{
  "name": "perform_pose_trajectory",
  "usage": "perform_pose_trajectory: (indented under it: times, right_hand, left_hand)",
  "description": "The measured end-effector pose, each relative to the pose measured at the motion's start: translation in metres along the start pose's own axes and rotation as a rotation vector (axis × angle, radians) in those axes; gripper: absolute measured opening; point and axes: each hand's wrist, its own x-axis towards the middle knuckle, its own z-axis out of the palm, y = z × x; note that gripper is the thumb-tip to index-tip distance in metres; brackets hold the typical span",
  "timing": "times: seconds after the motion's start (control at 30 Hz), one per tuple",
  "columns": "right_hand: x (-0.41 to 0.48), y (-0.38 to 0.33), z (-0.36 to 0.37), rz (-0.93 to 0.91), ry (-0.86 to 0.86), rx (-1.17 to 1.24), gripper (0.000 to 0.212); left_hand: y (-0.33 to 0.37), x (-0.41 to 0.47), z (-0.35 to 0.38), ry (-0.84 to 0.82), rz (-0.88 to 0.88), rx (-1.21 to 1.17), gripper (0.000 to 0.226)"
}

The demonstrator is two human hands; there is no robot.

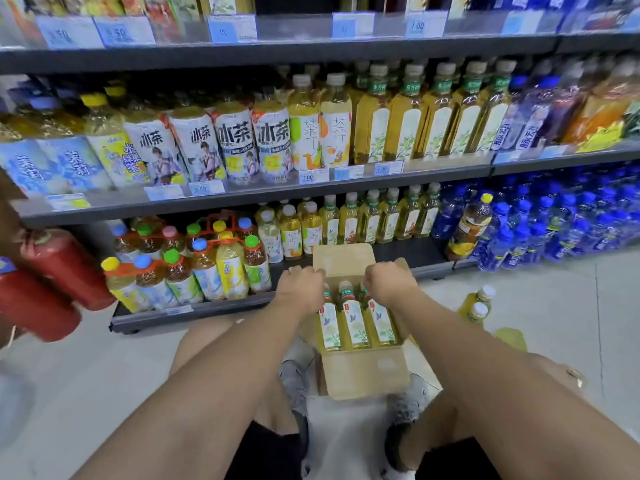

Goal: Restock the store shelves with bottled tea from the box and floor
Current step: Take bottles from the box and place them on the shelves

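Cardboard box (367,374), three tea bottles (355,323) lying lengthwise, caps toward shelf (408,252), left hand (301,289), right hand (389,284) curled round outer necks

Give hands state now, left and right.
Left hand: gripping the top of the left tea bottle in the cardboard box.
Right hand: gripping the top of the right tea bottle.

One open cardboard box (367,375) shows three tea bottles (353,323) in a row. At three o'clock of it, two more bottles (479,301) stand on the floor (554,306). Two hands appear: left hand (301,289), right hand (389,284). At nine o'clock lie two red cylinders (65,268). Three shelf tiers (242,199) show.
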Motion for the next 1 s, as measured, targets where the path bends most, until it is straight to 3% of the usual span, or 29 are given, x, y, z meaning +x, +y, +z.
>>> perform_pose_trajectory:
  times: [0.23, 0.37, 0.57, 0.77, 0.87, 1.0]
  right_hand:
    - [0.062, 0.004, 0.047, 0.104, -0.151, 0.185, 0.019]
    - [0.09, -0.006, 0.086, 0.186, -0.24, 0.24, 0.026]
    - [0.119, -0.023, 0.132, 0.288, -0.192, 0.132, 0.031]
    - [0.132, -0.037, 0.139, 0.445, -0.227, 0.202, 0.04]
    - [0.126, -0.029, 0.123, 0.46, -0.213, 0.324, 0.05]
    - [0.108, -0.015, 0.092, 0.336, -0.143, 0.483, 0.049]
  left_hand:
    - [0.001, 0.047, 0.046, -0.13, 0.008, 0.037, 0.03]
    - [-0.003, 0.061, 0.079, -0.117, 0.015, 0.026, 0.04]
    - [-0.015, 0.062, 0.125, -0.098, 0.054, 0.038, 0.05]
    - [-0.02, 0.066, 0.133, -0.129, 0.076, -0.005, 0.052]
    - [-0.024, 0.065, 0.129, -0.123, 0.07, -0.087, 0.054]
    - [-0.003, 0.057, 0.104, -0.149, 0.059, -0.362, 0.06]
